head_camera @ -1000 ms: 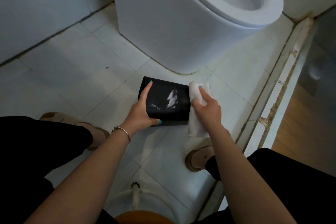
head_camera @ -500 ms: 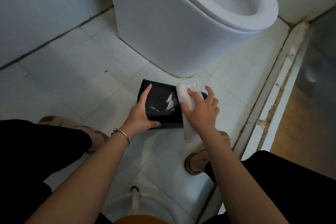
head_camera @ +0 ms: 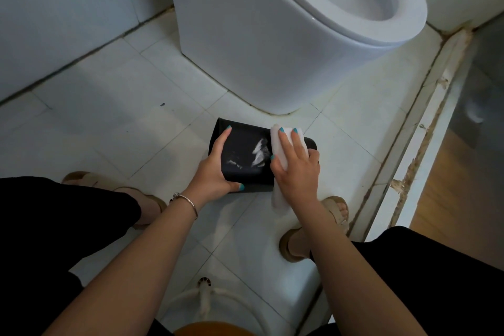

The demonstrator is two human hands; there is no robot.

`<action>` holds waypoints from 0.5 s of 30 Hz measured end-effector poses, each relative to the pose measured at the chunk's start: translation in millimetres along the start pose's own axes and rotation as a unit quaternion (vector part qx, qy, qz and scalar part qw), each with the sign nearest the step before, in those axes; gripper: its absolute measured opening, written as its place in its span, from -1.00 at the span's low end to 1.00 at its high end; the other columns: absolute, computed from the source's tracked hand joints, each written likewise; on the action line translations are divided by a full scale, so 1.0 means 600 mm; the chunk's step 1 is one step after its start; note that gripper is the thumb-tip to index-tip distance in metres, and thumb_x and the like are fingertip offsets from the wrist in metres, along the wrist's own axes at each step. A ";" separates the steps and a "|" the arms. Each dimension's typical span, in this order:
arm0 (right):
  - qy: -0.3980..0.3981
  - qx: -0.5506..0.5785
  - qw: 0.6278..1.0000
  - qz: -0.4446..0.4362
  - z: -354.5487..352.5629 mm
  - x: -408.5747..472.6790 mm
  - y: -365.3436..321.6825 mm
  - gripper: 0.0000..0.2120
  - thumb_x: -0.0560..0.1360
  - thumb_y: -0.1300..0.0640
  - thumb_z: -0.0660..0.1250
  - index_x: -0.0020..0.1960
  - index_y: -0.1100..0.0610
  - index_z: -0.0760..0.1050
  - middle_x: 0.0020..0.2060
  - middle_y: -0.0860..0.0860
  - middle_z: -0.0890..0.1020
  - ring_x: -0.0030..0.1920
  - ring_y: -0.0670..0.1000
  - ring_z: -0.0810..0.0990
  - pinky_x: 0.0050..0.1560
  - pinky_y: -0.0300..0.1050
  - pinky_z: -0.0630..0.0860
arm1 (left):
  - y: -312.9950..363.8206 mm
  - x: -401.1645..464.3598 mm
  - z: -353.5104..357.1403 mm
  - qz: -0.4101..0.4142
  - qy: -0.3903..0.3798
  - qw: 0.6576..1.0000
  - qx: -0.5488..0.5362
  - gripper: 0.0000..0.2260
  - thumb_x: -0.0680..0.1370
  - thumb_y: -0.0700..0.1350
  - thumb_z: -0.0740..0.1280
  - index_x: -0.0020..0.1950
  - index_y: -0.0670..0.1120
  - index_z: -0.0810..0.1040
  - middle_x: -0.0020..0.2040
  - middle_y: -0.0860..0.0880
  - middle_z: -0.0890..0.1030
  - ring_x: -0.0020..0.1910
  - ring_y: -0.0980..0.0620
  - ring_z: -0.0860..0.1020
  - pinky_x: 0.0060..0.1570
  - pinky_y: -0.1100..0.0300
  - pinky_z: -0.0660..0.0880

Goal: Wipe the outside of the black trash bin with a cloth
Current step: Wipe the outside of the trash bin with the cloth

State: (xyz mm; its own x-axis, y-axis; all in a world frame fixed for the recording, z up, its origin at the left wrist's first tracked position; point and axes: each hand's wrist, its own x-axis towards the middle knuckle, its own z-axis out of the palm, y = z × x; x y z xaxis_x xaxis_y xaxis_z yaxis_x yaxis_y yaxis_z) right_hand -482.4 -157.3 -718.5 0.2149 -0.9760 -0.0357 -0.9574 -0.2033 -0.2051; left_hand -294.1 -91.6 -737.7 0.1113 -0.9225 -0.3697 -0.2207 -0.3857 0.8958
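Bin (head_camera: pixel 246 161) lies on its side at frame centre, on the floor (head_camera: pixel 109 106) just below the toilet (head_camera: pixel 272 43). Your left hand (head_camera: pixel 215 172) grips its left end; your right hand (head_camera: pixel 296 163) presses the cloth (head_camera: pixel 283 144) flat on its right side with straight fingers

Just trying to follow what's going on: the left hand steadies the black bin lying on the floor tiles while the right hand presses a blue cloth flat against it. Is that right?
Not quite: the cloth is white, not blue; only the fingernails are painted teal. The head view shows the rest as you say: the left hand steadies the black bin lying on the floor tiles, and the right hand presses the cloth flat against it.
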 end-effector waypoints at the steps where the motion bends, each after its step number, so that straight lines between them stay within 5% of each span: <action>1: 0.008 0.000 1.000 -0.007 0.003 -0.005 -0.004 -0.44 0.50 -0.13 0.04 0.50 -0.15 0.20 0.48 -0.04 0.29 0.07 0.16 0.37 0.07 0.05 0.41 | -0.001 -0.001 0.000 0.000 0.002 1.000 -0.002 0.16 0.24 -0.29 0.61 0.51 0.35 -0.05 0.25 0.11 0.45 0.16 0.11 0.49 -0.01 0.41 0.45; 6: -0.018 -0.021 0.998 -0.057 0.010 0.006 0.015 -0.42 0.52 -0.09 -0.02 0.54 -0.08 0.09 0.48 -0.04 0.26 0.13 0.16 0.42 0.03 -0.02 0.38 | -0.001 -0.003 -0.001 -0.004 0.002 1.000 -0.003 0.15 0.24 -0.30 0.60 0.49 0.39 -0.05 0.23 0.11 0.49 0.14 0.08 0.53 0.02 0.32 0.51; 9: -0.030 0.039 0.999 0.017 -0.001 0.031 0.002 -0.38 0.51 -0.05 0.11 0.54 -0.08 0.03 0.45 -0.07 0.30 0.13 0.14 0.35 -0.03 0.03 0.47 | 0.005 0.000 -0.002 -0.005 0.002 1.000 0.001 0.16 0.24 -0.30 0.60 0.50 0.38 -0.06 0.21 0.11 0.48 0.13 0.06 0.54 0.05 0.26 0.53; 15: -0.029 0.017 0.999 -0.012 -0.007 0.003 -0.015 -0.38 0.50 0.01 0.21 0.53 -0.06 0.13 0.50 -0.10 0.23 0.09 0.15 0.35 -0.05 -0.10 0.34 | 0.001 -0.002 0.003 -0.002 0.012 1.000 -0.003 0.15 0.24 -0.32 0.59 0.52 0.35 -0.04 0.19 0.13 0.48 0.09 0.12 0.51 -0.13 0.50 0.45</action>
State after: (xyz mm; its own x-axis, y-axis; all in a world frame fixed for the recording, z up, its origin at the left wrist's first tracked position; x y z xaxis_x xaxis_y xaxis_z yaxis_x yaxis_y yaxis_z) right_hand -474.3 -157.8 -712.6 0.2493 -0.9645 -0.0867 -0.9448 -0.2226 -0.2403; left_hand -296.1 -90.4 -737.3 0.1350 -0.9202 -0.3675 -0.2145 -0.3892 0.8958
